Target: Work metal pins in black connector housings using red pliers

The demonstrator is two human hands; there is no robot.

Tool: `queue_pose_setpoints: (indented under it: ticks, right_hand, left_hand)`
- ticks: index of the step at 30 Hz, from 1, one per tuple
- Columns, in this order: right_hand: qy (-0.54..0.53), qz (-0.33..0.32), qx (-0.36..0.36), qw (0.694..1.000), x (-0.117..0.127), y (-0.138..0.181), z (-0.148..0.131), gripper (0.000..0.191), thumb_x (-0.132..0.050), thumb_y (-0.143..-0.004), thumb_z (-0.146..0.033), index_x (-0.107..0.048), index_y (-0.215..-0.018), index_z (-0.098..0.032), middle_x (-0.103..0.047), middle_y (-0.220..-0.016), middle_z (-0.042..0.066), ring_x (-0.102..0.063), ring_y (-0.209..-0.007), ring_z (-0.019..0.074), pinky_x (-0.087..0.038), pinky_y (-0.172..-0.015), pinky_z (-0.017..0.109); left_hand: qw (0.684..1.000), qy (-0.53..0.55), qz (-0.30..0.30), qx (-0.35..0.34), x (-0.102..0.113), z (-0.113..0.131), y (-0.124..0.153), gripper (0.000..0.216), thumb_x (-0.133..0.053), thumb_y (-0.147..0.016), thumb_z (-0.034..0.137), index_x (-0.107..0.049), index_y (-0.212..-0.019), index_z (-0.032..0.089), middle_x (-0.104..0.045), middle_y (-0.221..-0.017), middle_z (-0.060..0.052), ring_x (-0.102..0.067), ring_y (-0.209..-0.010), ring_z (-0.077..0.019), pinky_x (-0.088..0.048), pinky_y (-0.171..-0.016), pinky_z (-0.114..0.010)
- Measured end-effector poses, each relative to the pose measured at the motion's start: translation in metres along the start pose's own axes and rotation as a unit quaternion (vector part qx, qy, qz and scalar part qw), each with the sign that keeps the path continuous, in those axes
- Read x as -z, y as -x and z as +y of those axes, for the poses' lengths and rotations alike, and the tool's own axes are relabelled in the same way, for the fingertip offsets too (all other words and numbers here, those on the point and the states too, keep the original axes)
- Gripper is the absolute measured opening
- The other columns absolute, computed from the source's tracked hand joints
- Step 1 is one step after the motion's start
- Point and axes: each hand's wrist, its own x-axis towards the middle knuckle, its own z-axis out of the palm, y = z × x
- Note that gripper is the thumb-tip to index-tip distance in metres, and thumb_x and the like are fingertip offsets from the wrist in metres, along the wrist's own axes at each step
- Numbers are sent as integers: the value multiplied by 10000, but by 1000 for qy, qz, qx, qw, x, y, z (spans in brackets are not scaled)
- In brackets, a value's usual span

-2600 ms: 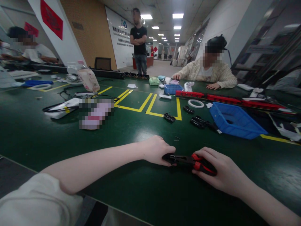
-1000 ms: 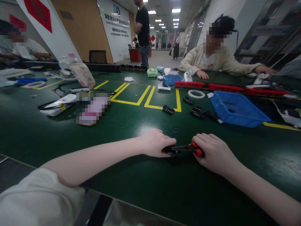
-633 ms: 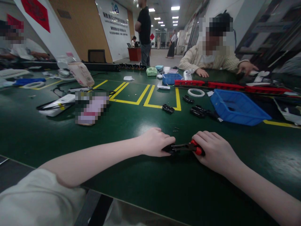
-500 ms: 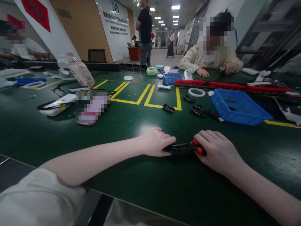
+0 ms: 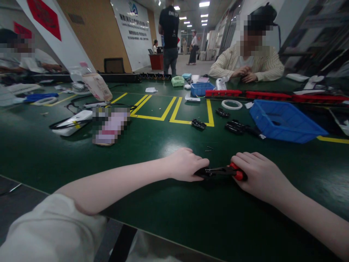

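Note:
My right hand (image 5: 255,174) is closed round the red grips of a pair of pliers (image 5: 225,171), whose dark jaws point left. My left hand (image 5: 188,165) pinches a small black part (image 5: 202,173) that the jaws meet; its shape is mostly hidden by my fingers. Two thin metal pins (image 5: 208,149) lie on the green table (image 5: 131,203) just beyond my hands. Farther out are black ridged parts: one (image 5: 199,124) by the yellow tape, another (image 5: 223,112) behind it, and a bigger cluster (image 5: 235,126) to the right.
A blue bin (image 5: 289,123) stands at the right, with a white ring (image 5: 231,104) and a red strip (image 5: 267,96) behind it. Left of my hands lie a phone (image 5: 113,127) and a white power bank (image 5: 72,123). A bottle (image 5: 96,85) leans behind them. A co-worker (image 5: 247,62) sits across the table.
The whole view has shifted slightly, so my hands and the table things appear a little farther right. Both hands keep their hold. The co-worker's hands have come together.

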Motion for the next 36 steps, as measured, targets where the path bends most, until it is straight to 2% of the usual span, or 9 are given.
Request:
queue_pose_setpoints:
  ticks: [6, 13, 17, 21, 25, 30, 36]
  right_hand:
    - [-33, -10, -14, 999, 1, -1, 2, 94, -491, -720, -183, -560, -782, -197, -637, -778, 60, -593, -704, 200, -457, -663, 342]
    - [-49, -49, -77, 995, 2, -3, -7, 118, -496, -711, -221, -575, -794, -195, -630, -746, 60, -578, -647, 199, -453, -590, 336]
    - [-26, -44, -78, 996, 2, -3, -8, 112, -500, -710, -226, -572, -791, -195, -635, -746, 60, -577, -633, 196, -453, -588, 335]
    - [7, -28, -55, 998, 3, -2, -8, 145, -506, -713, -209, -581, -832, -178, -643, -776, 72, -587, -666, 206, -457, -612, 340]
    - [-23, -26, -55, 998, 2, -2, -8, 116, -505, -721, -205, -567, -816, -183, -630, -756, 59, -580, -655, 197, -451, -604, 331]
    - [-47, -27, -64, 997, 1, -2, -7, 89, -508, -713, -203, -548, -792, -203, -618, -740, 48, -571, -649, 195, -437, -600, 324]
    - [-73, -34, -92, 992, 2, -2, -8, 55, -499, -726, -229, -537, -762, -213, -608, -715, 37, -559, -617, 187, -431, -573, 320]
  left_hand:
    - [1000, 14, -20, 4, 0, -2, -2, 215, -608, -849, 378, -562, -889, 171, -695, -751, 7, -648, -631, -153, -433, -620, -276]
    - [996, -26, 1, 89, -2, 6, -1, 248, -594, -839, 417, -594, -900, 177, -700, -695, -17, -665, -608, -200, -446, -598, -299]
    - [993, -34, 4, 109, -2, 8, -1, 257, -591, -840, 421, -595, -896, 171, -692, -674, -26, -662, -596, -209, -453, -599, -307]
    - [997, -23, 1, 74, -3, 4, -2, 250, -599, -835, 412, -596, -892, 169, -691, -681, -23, -656, -597, -201, -453, -601, -303]
    - [1000, -3, -2, 28, -2, 0, -2, 236, -597, -845, 393, -594, -906, 165, -695, -706, -14, -651, -601, -171, -453, -624, -287]
    - [1000, -13, -4, 20, -1, -1, -1, 239, -592, -850, 389, -580, -944, 169, -701, -753, -9, -657, -644, -172, -440, -623, -288]
    - [998, -55, 27, 34, -1, 3, 2, 256, -603, -856, 362, -570, -1003, 155, -694, -852, -26, -654, -695, -183, -406, -595, -291]
